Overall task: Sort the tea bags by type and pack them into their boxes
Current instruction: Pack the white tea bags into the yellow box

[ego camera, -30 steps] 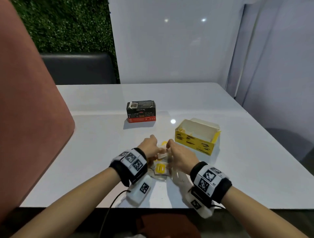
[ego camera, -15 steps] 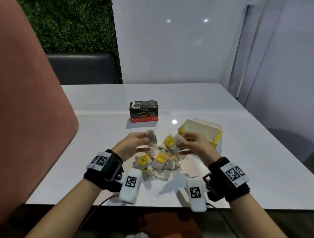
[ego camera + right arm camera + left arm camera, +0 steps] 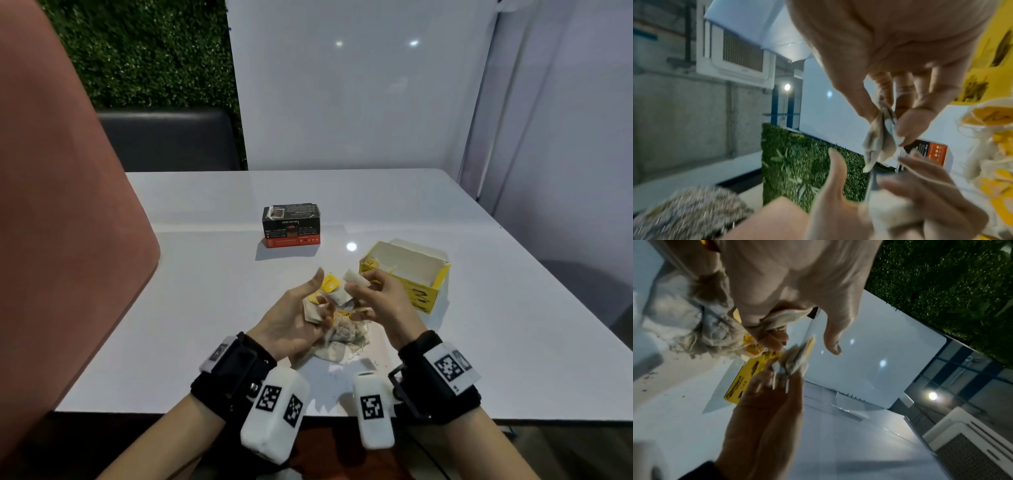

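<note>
From the head view, the left hand [image 3: 294,318] is cupping tea bags [image 3: 317,310] above the worktop [image 3: 205,274] pile, thumb raised, while, in the right wrist view, the right hand [image 3: 900,65] is pinching one tea bag [image 3: 879,139], the yellow box [image 3: 404,274] lying at 3 o'clock.

A glossy white rectangular table [image 3: 205,260] reflects ceiling lights. Behind it stands a pale white wall panel [image 3: 342,102], beside a dark green artificial hedge wall [image 3: 144,51]. A black padded seat back [image 3: 168,140] sits below the hedge. A white air-conditioning unit [image 3: 735,48] is mounted overhead.
</note>
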Demonstrator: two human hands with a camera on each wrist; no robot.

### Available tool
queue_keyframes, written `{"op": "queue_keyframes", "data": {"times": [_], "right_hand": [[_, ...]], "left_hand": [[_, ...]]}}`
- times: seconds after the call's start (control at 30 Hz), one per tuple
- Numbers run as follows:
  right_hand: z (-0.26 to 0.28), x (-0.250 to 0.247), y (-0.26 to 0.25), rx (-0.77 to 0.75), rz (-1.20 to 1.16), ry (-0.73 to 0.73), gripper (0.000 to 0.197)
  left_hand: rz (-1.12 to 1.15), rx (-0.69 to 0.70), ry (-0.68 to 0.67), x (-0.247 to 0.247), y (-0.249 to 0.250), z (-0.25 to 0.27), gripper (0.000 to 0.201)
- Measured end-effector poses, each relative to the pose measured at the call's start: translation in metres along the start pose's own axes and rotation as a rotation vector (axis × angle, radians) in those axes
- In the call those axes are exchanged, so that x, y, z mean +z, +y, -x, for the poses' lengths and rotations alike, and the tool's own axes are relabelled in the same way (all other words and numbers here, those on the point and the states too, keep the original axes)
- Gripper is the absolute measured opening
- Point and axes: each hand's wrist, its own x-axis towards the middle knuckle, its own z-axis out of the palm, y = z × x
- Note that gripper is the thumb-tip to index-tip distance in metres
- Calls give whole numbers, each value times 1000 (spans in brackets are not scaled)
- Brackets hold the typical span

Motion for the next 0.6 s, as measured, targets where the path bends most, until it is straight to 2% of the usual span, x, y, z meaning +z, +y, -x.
{"op": "queue_keyframes", "data": {"times": [0.1, 0.23, 0.33, 0.43, 0.5, 0.6], "right_hand": [[2, 11, 1, -18, 80, -29, 20], [2, 5, 0, 4, 76, -73, 14], [2, -5, 0, -12, 129, -46, 15], [-2, -14, -1, -91, 240, 33, 11], [-2, -15, -3, -146, 221, 59, 5], [4, -4, -6, -349, 220, 103, 4]], "left_hand": [[-124, 80, 63, 7, -8, -2, 26], [-69, 61, 106, -1, -6, -2, 24], [-37, 25, 116, -9, -1, 0, 26], [10, 4, 113, -11, 1, 5, 23], [59, -21, 110, -10, 0, 7, 21], [128, -86, 44, -5, -1, 11, 33]]}}
